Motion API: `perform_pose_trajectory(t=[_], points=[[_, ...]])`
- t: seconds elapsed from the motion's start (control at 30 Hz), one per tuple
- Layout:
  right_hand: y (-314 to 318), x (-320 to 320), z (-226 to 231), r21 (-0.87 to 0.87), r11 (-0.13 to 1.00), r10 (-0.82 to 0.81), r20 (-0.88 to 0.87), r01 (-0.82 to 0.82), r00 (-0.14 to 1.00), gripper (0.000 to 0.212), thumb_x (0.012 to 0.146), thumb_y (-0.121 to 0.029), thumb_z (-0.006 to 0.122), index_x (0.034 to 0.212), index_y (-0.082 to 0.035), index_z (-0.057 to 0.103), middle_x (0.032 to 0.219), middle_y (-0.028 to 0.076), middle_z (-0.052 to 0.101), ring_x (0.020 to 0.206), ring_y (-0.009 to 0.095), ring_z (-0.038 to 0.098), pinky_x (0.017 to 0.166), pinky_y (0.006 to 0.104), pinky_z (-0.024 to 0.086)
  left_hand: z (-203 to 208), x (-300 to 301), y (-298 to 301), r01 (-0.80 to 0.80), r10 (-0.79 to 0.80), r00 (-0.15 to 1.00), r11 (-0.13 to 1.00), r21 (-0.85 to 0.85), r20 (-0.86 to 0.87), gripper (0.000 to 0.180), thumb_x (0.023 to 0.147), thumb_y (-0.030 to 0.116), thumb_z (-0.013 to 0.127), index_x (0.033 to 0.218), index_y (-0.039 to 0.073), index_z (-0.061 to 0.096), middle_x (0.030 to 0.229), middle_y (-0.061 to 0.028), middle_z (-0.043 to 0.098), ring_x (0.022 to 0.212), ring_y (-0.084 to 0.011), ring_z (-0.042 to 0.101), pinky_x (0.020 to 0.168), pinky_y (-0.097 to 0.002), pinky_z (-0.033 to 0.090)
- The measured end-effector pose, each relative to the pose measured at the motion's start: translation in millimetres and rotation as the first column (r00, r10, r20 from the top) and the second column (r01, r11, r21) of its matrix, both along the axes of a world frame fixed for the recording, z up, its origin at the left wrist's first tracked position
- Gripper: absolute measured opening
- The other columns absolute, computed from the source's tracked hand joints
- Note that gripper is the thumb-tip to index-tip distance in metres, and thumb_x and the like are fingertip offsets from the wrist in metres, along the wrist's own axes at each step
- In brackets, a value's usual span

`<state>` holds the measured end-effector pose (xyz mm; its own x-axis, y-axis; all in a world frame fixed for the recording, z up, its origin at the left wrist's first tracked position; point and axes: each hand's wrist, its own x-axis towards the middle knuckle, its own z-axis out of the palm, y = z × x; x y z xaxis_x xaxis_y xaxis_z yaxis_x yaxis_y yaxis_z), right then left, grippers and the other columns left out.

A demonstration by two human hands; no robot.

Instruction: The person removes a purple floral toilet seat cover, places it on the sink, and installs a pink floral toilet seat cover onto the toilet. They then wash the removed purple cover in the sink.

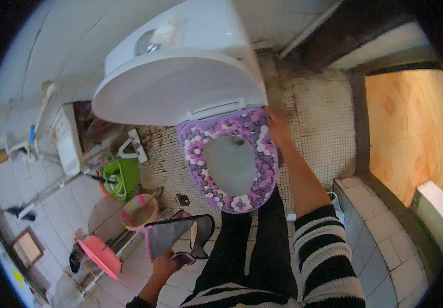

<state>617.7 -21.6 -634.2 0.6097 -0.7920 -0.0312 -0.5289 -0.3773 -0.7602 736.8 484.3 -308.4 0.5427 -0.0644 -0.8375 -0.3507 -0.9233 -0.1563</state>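
Note:
A purple, flower-patterned toilet seat cover [240, 204] lies over the seat of a white toilet whose lid [175, 82] stands raised. At its right rear corner, by the hinge, my right hand [278, 127] is closed on the cover's edge; some fingertips are hidden. Down to the left, my left hand [165, 266] grips a floppy grey fabric piece [172, 237] with black and pink edging. That fabric hangs folded beside my left leg, clear of the toilet.
Left of the toilet stand a green bucket [127, 172], a patterned basin [140, 211] and a pink basin [100, 256]. A white sink [67, 138] is on the left wall. A tiled ledge [386, 238] runs along the right, near a doorway with a tan floor [409, 133].

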Motion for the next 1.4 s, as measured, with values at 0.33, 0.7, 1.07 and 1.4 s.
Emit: perform_pose_trajectory(t=[0.33,0.7,1.07,1.4], points=[[129,-45,70,-0.049,0.979,-0.193,-0.526,0.197,0.828,0.044,0.073,-0.001,0.054,0.117,-0.004,0.048,0.104,0.019,0.052,0.098,0.038,0.05,0.083,0.0442,0.042,13,8,3,-0.242,0.26,0.965,0.932,-0.27,0.032,0.038,0.069,0.032,0.068,0.096,0.005,0.059,0.082,-0.0201,0.063,0.079,-0.0375,0.061,0.068,-0.042,0.048],[227,201,121,-0.33,0.664,0.537,-0.413,-0.671,0.735,0.025,0.074,-0.011,0.058,0.098,-0.004,0.06,0.105,0.014,0.055,0.102,0.031,0.05,0.085,0.0428,0.04,-53,39,68,-0.356,-0.019,0.749,0.832,-0.426,-0.663,0.073,0.077,0.051,0.058,0.129,0.004,0.039,0.134,-0.025,0.035,0.126,-0.04,0.029,0.105,-0.0431,0.019],[217,351,53,-0.201,0.278,0.22,-0.938,-0.939,0.266,0.017,0.075,-0.015,0.056,0.086,-0.009,0.067,0.096,0.007,0.061,0.099,0.024,0.052,0.077,0.0344,0.046,-95,85,89,-0.29,0.239,0.957,0.784,-0.549,-0.164,0.021,0.088,0.026,0.051,0.093,0.008,0.06,0.063,-0.0155,0.061,0.055,-0.0325,0.06,0.049,-0.0417,0.048],[219,375,47,0.027,0.244,0.402,-0.912,-0.969,0.076,0.012,0.07,-0.01,0.061,0.08,-0.008,0.067,0.08,0.01,0.065,0.081,0.023,0.064,0.066,0.0344,0.051,-132,72,107,-0.419,0.361,0.906,0.68,-0.601,-0.222,0.017,0.086,0.023,0.053,0.087,0.007,0.059,0.064,-0.0149,0.061,0.056,-0.0316,0.061,0.049,-0.0418,0.048]])
